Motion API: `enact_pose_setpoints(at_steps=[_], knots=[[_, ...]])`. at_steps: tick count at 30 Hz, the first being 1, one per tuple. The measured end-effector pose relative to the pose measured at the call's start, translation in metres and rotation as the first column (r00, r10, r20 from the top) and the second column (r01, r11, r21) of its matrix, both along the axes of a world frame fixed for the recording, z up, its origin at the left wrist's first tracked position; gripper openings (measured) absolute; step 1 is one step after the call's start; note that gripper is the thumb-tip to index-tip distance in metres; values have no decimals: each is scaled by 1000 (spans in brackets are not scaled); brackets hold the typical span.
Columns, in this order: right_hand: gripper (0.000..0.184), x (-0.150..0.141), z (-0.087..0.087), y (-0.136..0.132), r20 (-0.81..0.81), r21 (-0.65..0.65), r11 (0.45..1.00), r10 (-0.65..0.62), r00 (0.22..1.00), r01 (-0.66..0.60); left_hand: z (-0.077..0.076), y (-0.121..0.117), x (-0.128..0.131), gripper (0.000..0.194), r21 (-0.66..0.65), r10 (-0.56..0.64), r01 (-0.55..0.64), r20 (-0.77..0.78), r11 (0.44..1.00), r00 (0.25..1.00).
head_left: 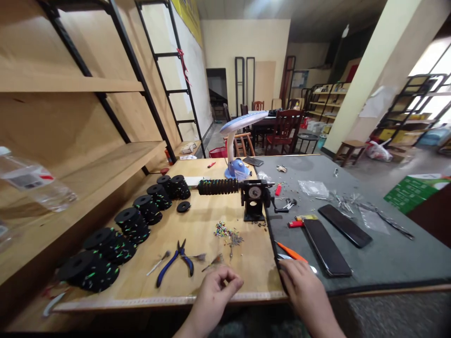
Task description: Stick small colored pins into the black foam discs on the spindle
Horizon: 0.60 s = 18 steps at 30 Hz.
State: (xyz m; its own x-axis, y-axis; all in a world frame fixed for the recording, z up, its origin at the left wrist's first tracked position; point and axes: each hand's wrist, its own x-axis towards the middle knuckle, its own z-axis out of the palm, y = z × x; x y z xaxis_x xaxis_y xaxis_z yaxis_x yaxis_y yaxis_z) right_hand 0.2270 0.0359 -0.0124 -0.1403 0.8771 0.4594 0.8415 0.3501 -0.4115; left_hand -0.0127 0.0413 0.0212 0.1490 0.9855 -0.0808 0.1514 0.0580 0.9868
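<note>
My left hand (219,288) is at the front of the wooden tabletop, thumb and fingertips pinched together; whatever is between them is too small or hidden to name. Just beyond it lies a thin stem with a brownish tuft (213,261). My right hand (305,286) rests at the edge of the grey mat, its fingers extended, beside an orange pointed tool (291,252). Blue-handled pliers (168,267) lie open to the left. Farther away, a hand-cranked device (254,197) carries a row of black discs (218,186) on its shaft. Small coloured beads (222,229) and metal bits (235,239) lie before it.
Stacks of black foam spools (105,244) line the left side. Two dark phones (327,246) lie on the grey mat (380,258) with lighters and plastic bags (313,188). A blue-and-white desk lamp (230,145) stands at the back. Wooden shelving (77,183) borders the left.
</note>
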Motion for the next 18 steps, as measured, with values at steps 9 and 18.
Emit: enact_pose_setpoints(at_steps=[9,18], knots=[[19,47,-5,19,426,55,998,-20,905,-4,2,-5,11,29,-72,-48,50,29,996,998],[16,60,-1,27,376,78,997,-6,927,-26,3,-7,14,29,-164,-36,53,103,985,994]])
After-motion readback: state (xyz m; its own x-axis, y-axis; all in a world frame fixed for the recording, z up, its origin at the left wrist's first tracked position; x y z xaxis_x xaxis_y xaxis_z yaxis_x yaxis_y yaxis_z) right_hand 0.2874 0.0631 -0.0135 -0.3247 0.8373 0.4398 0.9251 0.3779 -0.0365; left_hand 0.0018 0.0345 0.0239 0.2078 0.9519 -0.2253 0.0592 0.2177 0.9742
